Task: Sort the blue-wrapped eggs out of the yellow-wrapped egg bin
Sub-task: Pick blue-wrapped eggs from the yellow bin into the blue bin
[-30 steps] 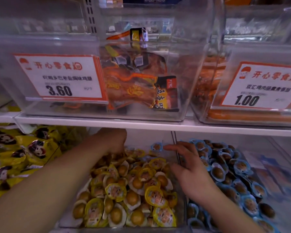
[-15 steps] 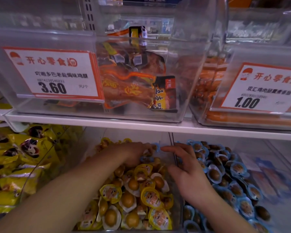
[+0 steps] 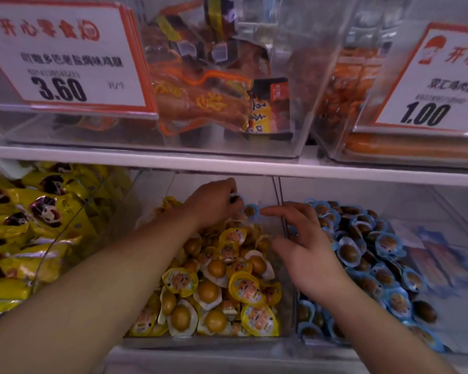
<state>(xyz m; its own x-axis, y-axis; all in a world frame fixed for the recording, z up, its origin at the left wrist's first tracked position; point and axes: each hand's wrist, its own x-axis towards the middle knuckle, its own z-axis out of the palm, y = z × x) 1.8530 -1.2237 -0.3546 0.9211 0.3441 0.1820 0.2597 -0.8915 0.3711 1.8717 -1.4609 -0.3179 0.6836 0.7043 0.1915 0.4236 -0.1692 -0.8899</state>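
Note:
The clear bin in the middle of the lower shelf holds several yellow-wrapped eggs. My left hand reaches to the back of that bin, fingers curled, and pinches a blue-wrapped egg just above the pile. My right hand hovers over the divider between the two bins, fingers spread and holding nothing, its index fingertip close to that egg. To the right lies the pile of blue-wrapped eggs.
Yellow snack packets fill the bin on the left. A white shelf edge runs close above my hands and carries clear bins of packaged meat with price cards.
My left hand has moved right and back, from inside the yellow pile to the rear of the bin, and now has a blue-wrapped egg at its fingertips. My right hand barely moved. The camera came closer.

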